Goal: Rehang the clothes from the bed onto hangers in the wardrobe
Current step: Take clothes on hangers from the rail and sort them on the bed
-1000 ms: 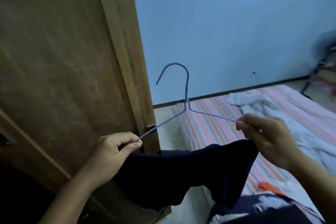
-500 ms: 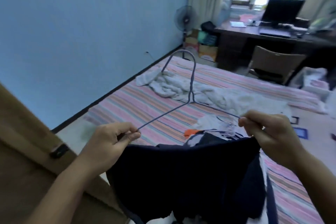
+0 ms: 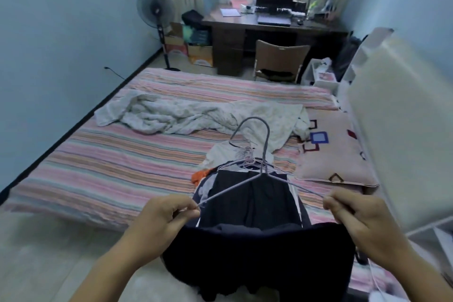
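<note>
We pinch one end of the wire hanger [image 3: 263, 154] in our left hand [image 3: 163, 216] and the other end in our right hand [image 3: 360, 218], fingers curled tight around the thin wire, with its hook rising between and beyond the two hands. A dark garment [image 3: 259, 260] hangs from the hanger's bottom bar, sagging between and below our hands. Just past our hands lies a pile of clothes [image 3: 245, 179] with more hangers on the striped bed [image 3: 110, 162], and farther out a crumpled white blanket [image 3: 186, 115] spreads across it, with a patterned pillow [image 3: 331, 154] off to the right.
</note>
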A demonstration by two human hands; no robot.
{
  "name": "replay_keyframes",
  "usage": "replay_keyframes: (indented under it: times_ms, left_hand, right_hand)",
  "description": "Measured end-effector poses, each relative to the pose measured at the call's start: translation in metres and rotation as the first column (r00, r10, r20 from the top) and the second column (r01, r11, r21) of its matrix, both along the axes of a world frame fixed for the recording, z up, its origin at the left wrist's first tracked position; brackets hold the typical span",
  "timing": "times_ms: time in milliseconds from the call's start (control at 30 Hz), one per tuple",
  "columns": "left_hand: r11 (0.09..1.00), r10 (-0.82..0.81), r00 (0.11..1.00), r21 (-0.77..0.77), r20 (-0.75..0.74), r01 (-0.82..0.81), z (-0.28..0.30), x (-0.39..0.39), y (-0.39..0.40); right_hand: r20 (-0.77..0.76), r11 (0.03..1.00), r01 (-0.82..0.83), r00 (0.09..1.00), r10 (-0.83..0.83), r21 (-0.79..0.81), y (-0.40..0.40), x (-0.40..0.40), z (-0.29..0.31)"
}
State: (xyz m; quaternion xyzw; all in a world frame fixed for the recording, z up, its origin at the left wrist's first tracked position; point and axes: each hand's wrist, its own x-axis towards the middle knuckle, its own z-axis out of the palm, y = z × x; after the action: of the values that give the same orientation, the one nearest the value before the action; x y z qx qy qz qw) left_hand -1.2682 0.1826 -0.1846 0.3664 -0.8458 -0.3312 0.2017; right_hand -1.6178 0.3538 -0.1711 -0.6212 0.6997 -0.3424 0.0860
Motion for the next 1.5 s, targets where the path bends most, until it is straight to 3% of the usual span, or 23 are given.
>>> replay_keyframes:
  times_ms: [200, 367, 500, 700, 767, 833, 933, 1000, 1167, 1300, 1367, 1433, 1500]
  left_hand:
    - [0.996, -0.064, 0.991, 0.075, 0.118, 0.055, -0.045, -0.057, -0.046]
    - [0.991, -0.065, 0.984, 0.126, 0.167, 0.044, -0.101, -0.125, -0.108]
    - [0.986, 0.032, 0.976, 0.154, 0.216, -0.066, -0.167, -0.183, -0.16]
    - [0.954, 0.196, 0.926, 0.156, 0.322, -0.256, -0.254, -0.26, -0.241]
    - [0.954, 0.225, 0.888, 0.097, 0.401, -0.285, -0.289, -0.285, -0.268]
    - [0.962, 0.212, 0.804, 0.026, 0.555, -0.271, -0.318, -0.305, -0.286]
    - [0.965, 0.223, 0.71, -0.049, 0.668, -0.258, -0.36, -0.316, -0.311]
    - [0.941, 0.271, 0.68, -0.041, 0.681, -0.335, -0.39, -0.322, -0.324]
    - [0.894, 0.268, 0.653, 0.071, 0.709, -0.443, -0.45, -0.351, -0.346]
    - [0.921, 0.163, 0.602, 0.098, 0.782, -0.376, -0.486, -0.369, -0.364]
    - [0.943, 0.116, 0.533, 0.075, 0.838, -0.324, -0.498, -0.376, -0.37]
    - [0.963, 0.099, 0.454, 0.03, 0.886, -0.268, -0.508, -0.382, -0.374]
    - [0.964, 0.12, 0.437, 0.0, 0.891, -0.265, -0.507, -0.385, -0.374]
  right_hand:
    - [0.017, 0.992, 0.094, 0.995, -0.095, 0.083, -0.031, -0.044, -0.046]
    - [0.021, 0.962, 0.174, 0.983, -0.182, 0.211, -0.091, -0.103, -0.121]
    - [0.053, 0.937, 0.189, 0.976, -0.214, 0.294, -0.16, -0.152, -0.183]
    - [0.061, 0.886, 0.091, 0.989, -0.133, 0.455, -0.268, -0.211, -0.262]
    - [0.019, 0.863, 0.098, 0.992, -0.123, 0.495, -0.297, -0.234, -0.299]
    - [-0.146, 0.852, 0.141, 0.986, -0.077, 0.504, -0.319, -0.252, -0.334]
    - [-0.311, 0.818, 0.041, 0.935, 0.172, 0.574, -0.358, -0.261, -0.38]
    - [-0.357, 0.787, 0.038, 0.904, 0.236, 0.616, -0.384, -0.266, -0.405]
    - [-0.333, 0.708, 0.099, 0.921, 0.201, 0.699, -0.419, -0.286, -0.471]
    - [-0.373, 0.64, 0.153, 0.9, 0.225, 0.753, -0.428, -0.288, -0.515]
    - [-0.376, 0.602, 0.183, 0.902, 0.212, 0.777, -0.426, -0.287, -0.531]
    - [-0.373, 0.605, 0.196, 0.91, 0.181, 0.772, -0.426, -0.287, -0.543]
    - [-0.364, 0.599, 0.186, 0.912, 0.19, 0.779, -0.428, -0.287, -0.548]
